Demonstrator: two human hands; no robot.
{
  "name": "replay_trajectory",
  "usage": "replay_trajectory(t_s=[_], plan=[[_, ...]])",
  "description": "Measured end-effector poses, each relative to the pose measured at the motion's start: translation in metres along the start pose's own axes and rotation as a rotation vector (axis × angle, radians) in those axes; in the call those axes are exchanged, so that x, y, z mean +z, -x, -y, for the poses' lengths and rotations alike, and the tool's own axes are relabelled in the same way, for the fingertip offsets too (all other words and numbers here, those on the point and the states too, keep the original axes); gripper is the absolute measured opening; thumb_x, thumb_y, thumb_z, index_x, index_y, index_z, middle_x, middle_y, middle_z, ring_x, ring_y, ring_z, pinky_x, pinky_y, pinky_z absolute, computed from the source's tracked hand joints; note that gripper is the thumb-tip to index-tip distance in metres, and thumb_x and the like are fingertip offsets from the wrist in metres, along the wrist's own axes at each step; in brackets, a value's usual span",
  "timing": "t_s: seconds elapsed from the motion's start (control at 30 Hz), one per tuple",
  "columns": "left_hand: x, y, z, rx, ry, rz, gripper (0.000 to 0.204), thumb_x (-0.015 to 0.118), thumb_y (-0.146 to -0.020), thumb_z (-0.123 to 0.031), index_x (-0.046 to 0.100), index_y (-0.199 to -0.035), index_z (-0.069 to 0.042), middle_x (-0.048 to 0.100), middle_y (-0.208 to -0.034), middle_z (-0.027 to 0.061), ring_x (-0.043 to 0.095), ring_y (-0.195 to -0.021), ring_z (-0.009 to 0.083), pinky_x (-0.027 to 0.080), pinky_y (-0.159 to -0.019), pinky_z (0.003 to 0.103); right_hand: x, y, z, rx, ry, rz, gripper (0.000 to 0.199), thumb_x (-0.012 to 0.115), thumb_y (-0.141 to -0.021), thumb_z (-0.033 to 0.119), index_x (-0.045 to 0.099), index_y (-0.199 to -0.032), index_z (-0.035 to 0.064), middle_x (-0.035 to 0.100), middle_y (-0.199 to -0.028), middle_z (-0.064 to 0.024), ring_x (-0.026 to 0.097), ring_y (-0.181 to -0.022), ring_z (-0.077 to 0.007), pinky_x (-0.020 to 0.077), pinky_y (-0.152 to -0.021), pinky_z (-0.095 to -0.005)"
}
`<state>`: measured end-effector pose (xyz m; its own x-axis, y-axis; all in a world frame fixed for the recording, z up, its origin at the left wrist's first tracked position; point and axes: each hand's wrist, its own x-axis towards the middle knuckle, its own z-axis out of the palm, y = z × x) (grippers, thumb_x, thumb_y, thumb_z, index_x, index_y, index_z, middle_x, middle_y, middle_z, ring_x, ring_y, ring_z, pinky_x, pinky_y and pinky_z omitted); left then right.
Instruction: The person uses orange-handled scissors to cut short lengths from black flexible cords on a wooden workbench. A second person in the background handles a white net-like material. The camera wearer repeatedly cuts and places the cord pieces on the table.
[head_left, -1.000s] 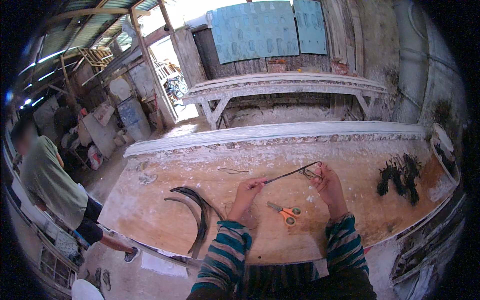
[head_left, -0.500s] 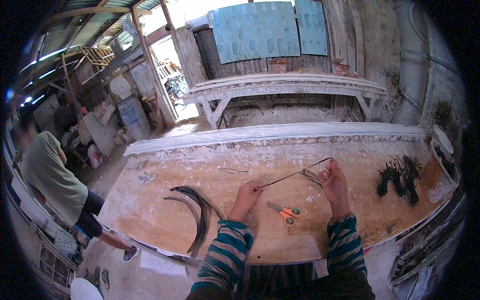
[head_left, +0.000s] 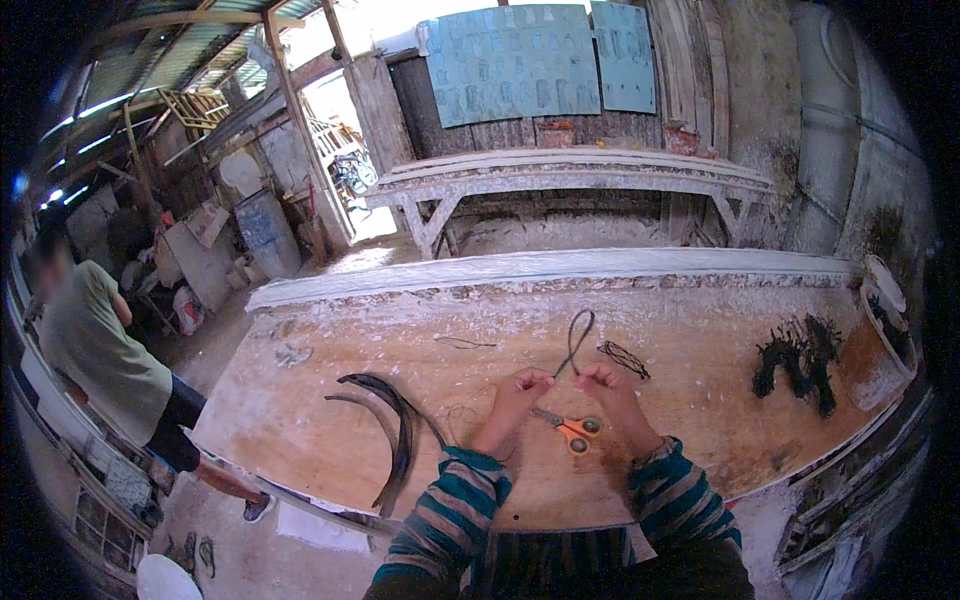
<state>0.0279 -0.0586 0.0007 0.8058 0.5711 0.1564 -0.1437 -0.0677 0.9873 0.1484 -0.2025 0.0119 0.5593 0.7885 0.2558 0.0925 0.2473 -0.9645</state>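
Now the black strip (head_left: 572,357) forms a loop above the workbench (head_left: 710,430), its ends pinched by the left hand (head_left: 517,400) and right hand (head_left: 613,397); the dark cord bundle (head_left: 625,358), just released, lies beyond, leaving both hands to the strip.

Harsh daylight glare in the doorway (head_left: 338,112), dim, perhaps soft clutter (head_left: 200,262) leftward, black curving edges.

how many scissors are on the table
1: the orange-handled scissors, lying on the wooden table between the left hand and right hand. Any others would be hidden.
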Motion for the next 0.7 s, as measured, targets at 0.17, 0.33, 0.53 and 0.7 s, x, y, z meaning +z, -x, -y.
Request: replay_trajectory(t_s=[0.17,0.33,0.53,0.7], plan=[[0.011,0.008,-0.010,-0.048,0.097,0.038,0.013,0.062,-0.081,-0.012,0.063,-0.089,-0.002,0.060,-0.081,-0.0008,0.052,-0.074,0.0061,0.040,-0.068,0.020,0.011,0.004,0.004,0.061,0.110,0.001,0.005,0.058,-0.082,0.006,0.057,-0.085,0.0017,0.057,-0.080,0.0007,0.051,-0.072,-0.0056,0.0407,-0.066,-0.0200],[0.014,0.011,-0.015,-0.092,0.143,0.074,0.012,0.061,-0.082,-0.009,0.062,-0.091,-0.001,0.061,-0.083,0.0003,0.053,-0.075,0.0064,0.041,-0.069,0.020,0.012,0.003,0.007,0.076,-0.007,-0.011,0.005,0.058,-0.082,0.004,0.057,-0.085,0.0008,0.059,-0.080,-0.0008,0.053,-0.074,-0.0070,0.0426,-0.068,-0.0209],[0.019,0.015,-0.025,-0.125,0.196,0.078,0.013,0.062,-0.081,-0.006,0.061,-0.093,0.000,0.062,-0.083,0.0027,0.055,-0.076,0.0071,0.043,-0.069,0.020,0.008,0.002,0.005,0.099,-0.067,0.027,0.005,0.059,-0.081,0.003,0.057,-0.085,0.0013,0.060,-0.081,-0.0033,0.056,-0.076,-0.0086,0.0439,-0.070,-0.0217],[0.015,0.012,-0.017,-0.094,0.199,0.082,0.012,0.061,-0.081,-0.004,0.061,-0.092,0.001,0.063,-0.083,0.0031,0.056,-0.074,0.0071,0.043,-0.068,0.019,0.009,0.002,0.005,0.092,-0.097,0.043,0.004,0.059,-0.080,0.002,0.057,-0.084,0.0008,0.061,-0.080,-0.0040,0.057,-0.075,-0.0095,0.0452,-0.071,-0.0223]])
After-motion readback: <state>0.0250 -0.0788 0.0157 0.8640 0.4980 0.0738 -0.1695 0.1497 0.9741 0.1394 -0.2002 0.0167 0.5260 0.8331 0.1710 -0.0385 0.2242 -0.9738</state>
